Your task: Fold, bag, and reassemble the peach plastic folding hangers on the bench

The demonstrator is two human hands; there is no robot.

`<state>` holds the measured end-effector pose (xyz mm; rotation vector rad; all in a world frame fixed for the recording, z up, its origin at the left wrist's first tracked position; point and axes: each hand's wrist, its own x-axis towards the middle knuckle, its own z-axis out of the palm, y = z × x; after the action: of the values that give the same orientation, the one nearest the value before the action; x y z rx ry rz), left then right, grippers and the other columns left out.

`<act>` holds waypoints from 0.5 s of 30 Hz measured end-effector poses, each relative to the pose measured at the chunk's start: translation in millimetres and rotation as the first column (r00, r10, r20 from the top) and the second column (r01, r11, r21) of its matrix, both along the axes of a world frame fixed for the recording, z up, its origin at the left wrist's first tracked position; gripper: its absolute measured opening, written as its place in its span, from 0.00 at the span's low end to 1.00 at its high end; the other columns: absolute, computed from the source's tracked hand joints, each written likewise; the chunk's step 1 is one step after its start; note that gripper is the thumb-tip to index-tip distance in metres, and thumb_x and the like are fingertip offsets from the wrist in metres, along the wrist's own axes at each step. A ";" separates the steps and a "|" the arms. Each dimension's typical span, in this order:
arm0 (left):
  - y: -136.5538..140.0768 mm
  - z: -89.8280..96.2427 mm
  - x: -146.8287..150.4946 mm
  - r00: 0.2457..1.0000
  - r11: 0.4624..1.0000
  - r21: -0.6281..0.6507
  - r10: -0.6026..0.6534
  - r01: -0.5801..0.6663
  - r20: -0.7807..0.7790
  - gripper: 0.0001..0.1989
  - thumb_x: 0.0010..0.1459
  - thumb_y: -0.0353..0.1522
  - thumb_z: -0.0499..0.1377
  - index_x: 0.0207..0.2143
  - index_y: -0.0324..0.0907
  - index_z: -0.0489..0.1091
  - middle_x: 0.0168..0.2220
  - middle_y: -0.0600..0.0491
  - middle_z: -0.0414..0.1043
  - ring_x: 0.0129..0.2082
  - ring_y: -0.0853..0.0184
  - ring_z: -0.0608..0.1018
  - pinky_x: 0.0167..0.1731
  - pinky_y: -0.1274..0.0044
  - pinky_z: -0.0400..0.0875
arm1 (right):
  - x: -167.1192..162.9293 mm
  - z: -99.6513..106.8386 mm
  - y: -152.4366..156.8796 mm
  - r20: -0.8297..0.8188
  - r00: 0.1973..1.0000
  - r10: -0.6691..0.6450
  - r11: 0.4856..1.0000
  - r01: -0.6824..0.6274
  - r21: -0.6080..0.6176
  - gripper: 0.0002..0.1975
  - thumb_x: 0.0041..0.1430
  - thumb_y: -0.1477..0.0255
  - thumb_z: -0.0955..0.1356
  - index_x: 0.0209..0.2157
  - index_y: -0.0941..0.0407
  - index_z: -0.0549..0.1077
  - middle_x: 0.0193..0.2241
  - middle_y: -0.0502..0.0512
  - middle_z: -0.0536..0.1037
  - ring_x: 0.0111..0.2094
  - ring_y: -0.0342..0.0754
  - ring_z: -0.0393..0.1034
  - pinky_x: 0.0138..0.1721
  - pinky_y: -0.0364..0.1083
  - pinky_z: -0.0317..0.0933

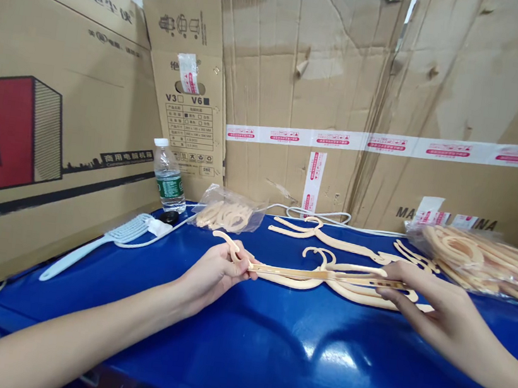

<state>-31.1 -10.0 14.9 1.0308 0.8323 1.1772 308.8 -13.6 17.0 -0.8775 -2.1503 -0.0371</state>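
A slim beige plastic clothes hanger [289, 272], seen nearly edge-on, stretches between my two hands above the blue table. At its left end the fingers and thumb of my left hand [215, 272] are closed, and a curved beige hook piece [228, 241] sticks up from that grip. My right hand [446, 314] pinches the opposite end between thumb and fingers. Below and behind the held one are more beige hanger parts [360, 295], with a curved hook [320, 253] among them. Overlap hides which parts are joined. Farther back lies another beige hanger [342, 245].
A clear bag of beige hooks [225, 216] lies at the back, and a bag of hangers [474, 257] at the right. Left are a light blue hairbrush [112, 237], a water bottle [171, 182] and a white cable [318, 215]. Cardboard [306, 54] walls the blue table [265, 366].
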 end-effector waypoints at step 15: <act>-2.5 1.3 4.5 0.989 0.986 0.076 0.146 -0.146 0.007 0.16 0.41 0.29 0.73 0.24 0.37 0.68 0.27 0.52 0.74 0.29 0.69 0.78 0.36 0.78 0.72 | -3.7 6.1 -10.0 0.001 0.996 -0.088 0.977 0.087 -0.193 0.13 0.65 0.59 0.64 0.41 0.51 0.74 0.36 0.56 0.80 0.33 0.54 0.75 0.28 0.45 0.69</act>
<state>-26.7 -12.5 16.2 1.0450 0.8785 1.3428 305.0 -23.6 23.1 -1.0819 -2.1326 0.1328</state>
